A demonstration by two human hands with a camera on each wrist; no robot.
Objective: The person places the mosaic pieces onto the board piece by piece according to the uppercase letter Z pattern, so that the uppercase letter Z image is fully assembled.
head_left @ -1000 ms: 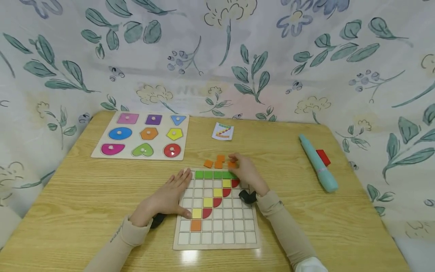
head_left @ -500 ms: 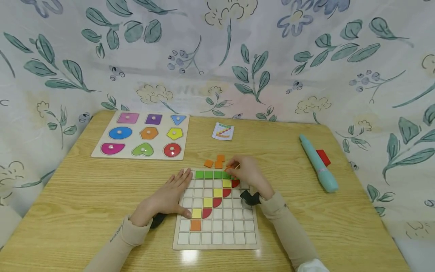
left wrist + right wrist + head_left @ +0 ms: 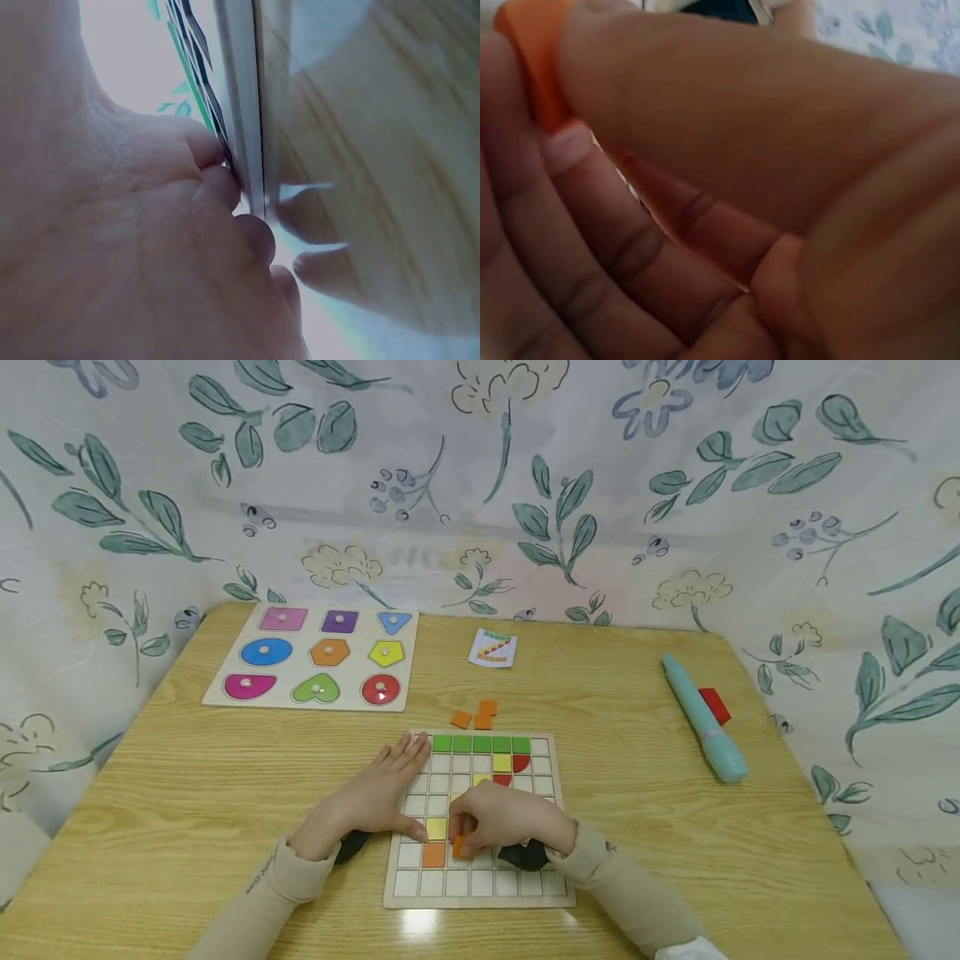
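Observation:
My right hand [image 3: 502, 817] pinches an orange square tile [image 3: 458, 846] between thumb and fingers, over the wooden grid board [image 3: 517, 883]. The same tile [image 3: 536, 56] shows between thumb and fingers in the right wrist view. My left hand [image 3: 372, 799] rests with spread, straight fingers on the board's left edge. A green row [image 3: 472, 744] runs along the board's top. Yellow squares [image 3: 436, 829] and red quarter-round tiles [image 3: 521, 763] step diagonally; my right hand hides some of them. One orange square [image 3: 432, 855] sits in a cell just left of the held tile.
Several loose orange tiles [image 3: 483, 722] lie beyond the board. Behind them is a small pattern card [image 3: 492, 647]. A knobbed shape puzzle [image 3: 345, 685] lies at the back left. At the right are a teal tapered object [image 3: 701, 714] and a red piece [image 3: 715, 706].
My right hand has picked up an orange tile from beyond the board and carried it toward me, down to the lower left cells. The left hand has stayed in place.

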